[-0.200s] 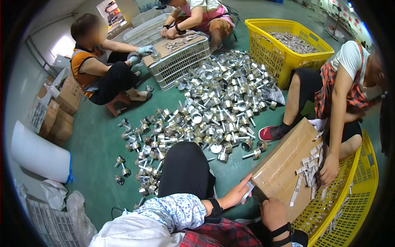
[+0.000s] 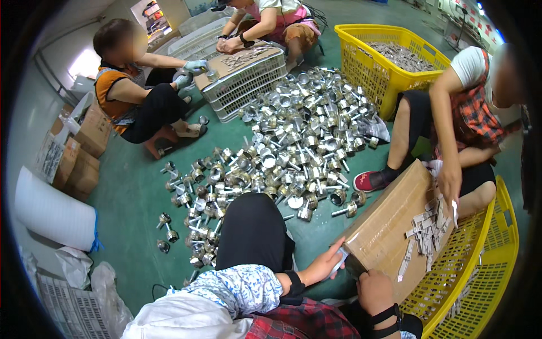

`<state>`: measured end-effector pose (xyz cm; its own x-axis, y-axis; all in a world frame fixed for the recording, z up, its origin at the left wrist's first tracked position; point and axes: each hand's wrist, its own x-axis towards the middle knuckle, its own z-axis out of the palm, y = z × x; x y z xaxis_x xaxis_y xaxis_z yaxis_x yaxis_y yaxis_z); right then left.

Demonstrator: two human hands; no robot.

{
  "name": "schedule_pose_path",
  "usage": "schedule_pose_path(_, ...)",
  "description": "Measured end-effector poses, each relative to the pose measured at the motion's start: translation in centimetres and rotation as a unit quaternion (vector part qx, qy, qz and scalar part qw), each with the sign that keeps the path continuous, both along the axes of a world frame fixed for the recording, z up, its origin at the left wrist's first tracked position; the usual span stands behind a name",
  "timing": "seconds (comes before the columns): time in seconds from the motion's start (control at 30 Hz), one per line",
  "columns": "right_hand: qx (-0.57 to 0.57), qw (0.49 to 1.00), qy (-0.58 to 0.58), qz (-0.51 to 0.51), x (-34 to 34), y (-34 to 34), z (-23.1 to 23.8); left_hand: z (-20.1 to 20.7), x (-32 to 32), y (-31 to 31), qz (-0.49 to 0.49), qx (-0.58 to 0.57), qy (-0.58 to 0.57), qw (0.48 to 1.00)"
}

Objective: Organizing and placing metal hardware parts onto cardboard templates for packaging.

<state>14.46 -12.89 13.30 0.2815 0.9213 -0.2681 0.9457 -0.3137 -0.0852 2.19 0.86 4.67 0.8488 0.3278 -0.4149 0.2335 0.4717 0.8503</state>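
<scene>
Left hand point(image 2: 323, 268) has its fingers closed on a pale grey piece point(image 2: 340, 260) at the near corner of a carton point(image 2: 379, 226); just right of it, the right hand point(image 2: 375, 291) curls at the carton's edge, whether round anything cannot be told. Ahead of this grip, left to right: stemmed metal cups point(image 2: 293, 150) heaped loose, seemingly the bulk left over, then, farther off, a yellow basket point(image 2: 367, 79) well filled with small pieces, likely work done. Right of the grip, pale strips point(image 2: 426, 229) lie on the carton beside a co-worker's hand point(image 2: 450, 182), apparently part-way through; no exact tally shows.
</scene>
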Motion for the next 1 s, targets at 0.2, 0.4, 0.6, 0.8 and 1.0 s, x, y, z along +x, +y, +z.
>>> schedule_pose_path(0.2,-0.004,1.000,0.010,-0.014,0.11,-0.09,-0.41,-0.18,0.09,-0.07,-0.001,0.001,0.003,1.000)
schedule_pose_path(0.4,-0.018,1.000,-0.011,0.007,0.05,0.12,0.10,-0.21,0.10,-0.12,0.004,-0.009,0.008,1.000)
schedule_pose_path(0.6,-0.027,0.999,-0.017,0.020,0.11,0.03,-0.02,0.13,0.14,-0.07,0.003,-0.009,0.006,1.000)
schedule_pose_path(0.8,-0.035,0.999,-0.026,0.020,0.04,0.17,0.10,-0.09,0.11,-0.08,0.004,-0.008,0.004,1.000)
schedule_pose_path(1.0,-0.036,0.999,-0.013,0.018,0.07,0.27,0.43,0.19,0.11,-0.03,0.006,-0.007,0.007,1.000)
